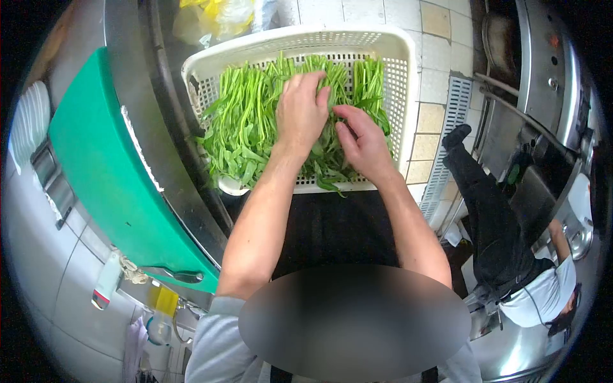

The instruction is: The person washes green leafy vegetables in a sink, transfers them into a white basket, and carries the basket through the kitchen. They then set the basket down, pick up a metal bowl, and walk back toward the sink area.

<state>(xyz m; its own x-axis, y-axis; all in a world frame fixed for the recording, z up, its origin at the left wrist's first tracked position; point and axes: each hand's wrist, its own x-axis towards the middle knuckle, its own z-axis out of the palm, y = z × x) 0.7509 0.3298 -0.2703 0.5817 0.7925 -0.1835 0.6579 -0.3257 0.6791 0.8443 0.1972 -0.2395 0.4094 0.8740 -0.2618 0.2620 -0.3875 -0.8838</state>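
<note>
Long-stemmed leafy greens (pixel 246 121) lie in bunches in a white perforated plastic basket (pixel 405 105), with their cut stem ends toward its far side and leaves toward me. My left hand (pixel 301 110) rests over the middle bunch, fingers bent around the stems and thumb on the right. Close beside it, my right hand (pixel 367 142) curls into the leaves from the right. Its thumb and index finger point toward the left hand, with greens between them. Some fingertips of both hands are hidden among the stems and leaves.
A green board (pixel 108 172) lies on the steel counter to the left, with a knife (pixel 175 275) at its near end. Yellow and clear plastic bags (pixel 223 18) sit beyond the basket. At right, a person in dark trousers (pixel 488 217) stands by steel kitchen equipment, near a floor drain grate (pixel 454 105).
</note>
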